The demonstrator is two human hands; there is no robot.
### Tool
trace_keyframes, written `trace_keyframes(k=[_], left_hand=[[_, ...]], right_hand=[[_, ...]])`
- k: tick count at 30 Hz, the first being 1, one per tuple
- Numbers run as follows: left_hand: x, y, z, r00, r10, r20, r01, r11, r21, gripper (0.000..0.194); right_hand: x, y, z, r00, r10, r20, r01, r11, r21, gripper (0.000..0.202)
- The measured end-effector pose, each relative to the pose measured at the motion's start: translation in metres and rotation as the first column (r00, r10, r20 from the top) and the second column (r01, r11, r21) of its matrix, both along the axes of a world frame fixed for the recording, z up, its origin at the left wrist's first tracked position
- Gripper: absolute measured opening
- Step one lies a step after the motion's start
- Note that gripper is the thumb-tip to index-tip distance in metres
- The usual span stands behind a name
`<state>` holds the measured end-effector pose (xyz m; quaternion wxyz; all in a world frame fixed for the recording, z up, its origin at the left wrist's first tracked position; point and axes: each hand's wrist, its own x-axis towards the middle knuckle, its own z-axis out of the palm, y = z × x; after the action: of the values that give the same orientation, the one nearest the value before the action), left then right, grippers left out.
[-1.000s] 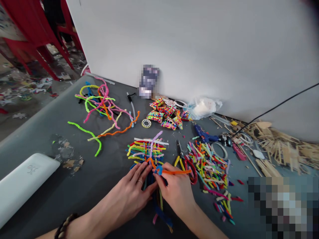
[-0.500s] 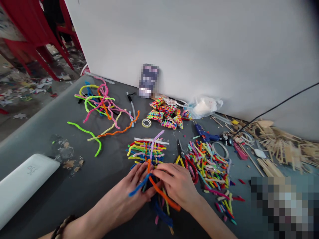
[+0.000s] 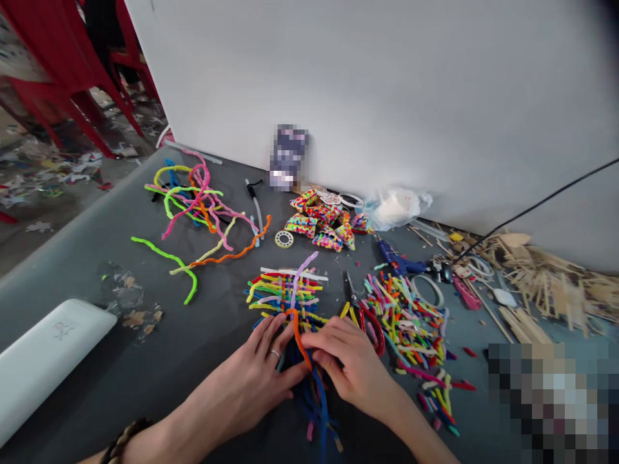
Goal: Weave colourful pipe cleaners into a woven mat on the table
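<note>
A mat of woven pipe cleaners (image 3: 283, 288) in many colours lies in front of me, its near part hidden by my hands. My left hand (image 3: 265, 354), a ring on one finger, presses its near left side, with fingertips on the weave and thumb against an orange pipe cleaner (image 3: 300, 335). That strand bends down between my hands. My right hand (image 3: 351, 364) is closed in a pinch at the near right side, where a blue pipe cleaner (image 3: 321, 399) trails towards me; the exact grip is partly hidden. A lilac pipe cleaner (image 3: 298, 278) stands out over the weave.
Right of the mat lie red-handled scissors (image 3: 371, 327), cut pipe cleaner pieces (image 3: 411, 316), a blue glue gun (image 3: 399, 259) and wooden sticks (image 3: 546, 264). Behind are small woven pouches (image 3: 326, 216), a tape roll (image 3: 284, 239) and a phone (image 3: 289, 154). Long pipe cleaners (image 3: 193, 200) and a white power bank (image 3: 58, 338) lie left.
The blue strand that stuck out to the left over my left hand now hangs down on the right. The orange end has swung inward to my left thumb. My right fingers have shifted slightly.
</note>
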<state>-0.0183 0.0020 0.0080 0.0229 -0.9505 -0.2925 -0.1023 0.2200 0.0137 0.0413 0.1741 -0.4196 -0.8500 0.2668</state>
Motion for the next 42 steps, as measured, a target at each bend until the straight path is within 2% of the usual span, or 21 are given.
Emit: trace_keyframes(k=[5, 8, 11, 15, 20, 24, 28, 30, 34, 38, 42], left_hand=[[-0.001, -0.001, 0.000, 1.000, -0.018, 0.006, 0.018, 1.000, 0.015, 0.057], [-0.003, -0.001, 0.000, 1.000, -0.008, 0.009, 0.007, 0.998, 0.056, 0.049], [-0.005, 0.000, -0.002, 1.000, -0.005, 0.022, 0.003, 0.997, 0.081, 0.045], [-0.006, -0.001, -0.003, 0.998, 0.034, 0.047, -0.038, 0.995, 0.092, 0.052], [-0.005, -0.005, 0.000, 0.988, 0.125, 0.088, -0.134, 0.986, 0.099, 0.055], [-0.003, -0.007, 0.002, 0.975, 0.180, 0.128, -0.192, 0.977, 0.091, 0.052], [-0.002, -0.007, 0.000, 0.970, 0.203, 0.134, -0.212, 0.975, 0.064, 0.051], [-0.002, -0.006, 0.000, 0.971, 0.202, 0.128, -0.209, 0.977, 0.045, 0.050], [-0.003, -0.005, 0.000, 0.973, 0.196, 0.121, -0.199, 0.980, 0.018, 0.050], [-0.002, -0.004, 0.002, 0.973, 0.201, 0.110, -0.204, 0.979, 0.011, 0.049], [-0.002, -0.004, 0.004, 0.977, 0.191, 0.096, -0.194, 0.981, 0.021, 0.050]], right_hand=[[-0.001, -0.006, -0.004, 0.994, -0.101, -0.034, 0.099, 0.994, -0.048, 0.065], [-0.003, -0.006, -0.007, 0.993, -0.110, -0.044, 0.109, 0.994, -0.032, 0.072], [-0.006, -0.007, -0.008, 0.991, -0.126, -0.054, 0.128, 0.991, 0.026, 0.059], [-0.012, -0.010, -0.008, 0.966, -0.242, -0.088, 0.245, 0.969, 0.032, 0.019], [-0.022, -0.010, -0.006, 0.939, -0.341, -0.046, 0.343, 0.938, 0.044, 0.017], [-0.027, -0.003, -0.002, 0.940, -0.337, 0.058, 0.331, 0.939, 0.094, 0.023], [-0.028, 0.010, 0.004, 0.928, -0.317, 0.197, 0.300, 0.947, 0.115, 0.063], [-0.027, 0.017, 0.006, 0.922, -0.294, 0.252, 0.278, 0.955, 0.100, 0.073], [-0.028, 0.029, 0.009, 0.929, -0.239, 0.283, 0.231, 0.971, 0.060, 0.075], [-0.029, 0.031, 0.009, 0.964, -0.183, 0.195, 0.187, 0.982, -0.003, 0.074], [-0.030, 0.026, 0.005, 0.973, -0.201, 0.110, 0.202, 0.979, -0.003, 0.055]])
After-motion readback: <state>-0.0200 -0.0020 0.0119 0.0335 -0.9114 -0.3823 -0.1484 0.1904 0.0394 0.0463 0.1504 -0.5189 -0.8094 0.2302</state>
